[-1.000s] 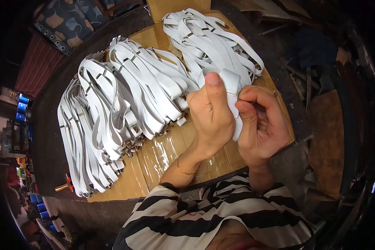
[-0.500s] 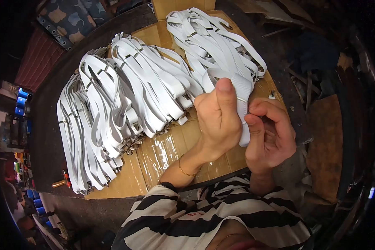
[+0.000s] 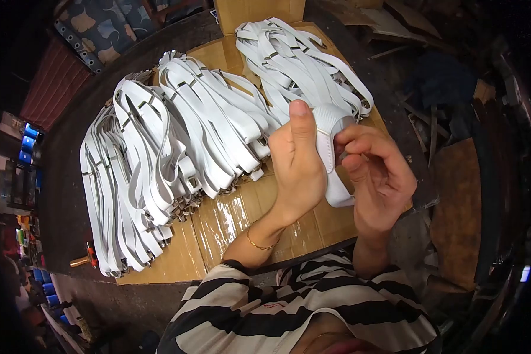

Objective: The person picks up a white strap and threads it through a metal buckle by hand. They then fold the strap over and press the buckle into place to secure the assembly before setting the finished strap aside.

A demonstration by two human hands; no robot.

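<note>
A white strap (image 3: 331, 162) with a stitched edge is held up over the right part of the cardboard. My left hand (image 3: 301, 165) is closed around it, thumb pointing up. At the strap's right side, my right hand (image 3: 379, 174) has its fingers curled and pinched at the strap's edge; what lies between the fingertips is too small to tell. Behind both hands lies a bundle of white straps (image 3: 301, 65). More strap bundles with metal ends lie to the left, one in the middle (image 3: 212, 112), one beside it (image 3: 153, 147) and one at the far left (image 3: 103, 194).
Flattened cardboard (image 3: 230, 230) with shiny tape lies under the bundles on a dark table (image 3: 62, 206). A tool with a wooden handle (image 3: 81, 261) is at the left edge. A brown board (image 3: 459, 212) stands at the right, and patterned fabric (image 3: 100, 26) is at the upper left.
Both hands have shifted slightly left with the strap. The strap has turned, showing more of its grey edge, and my right hand's fingers have moved up along it.
</note>
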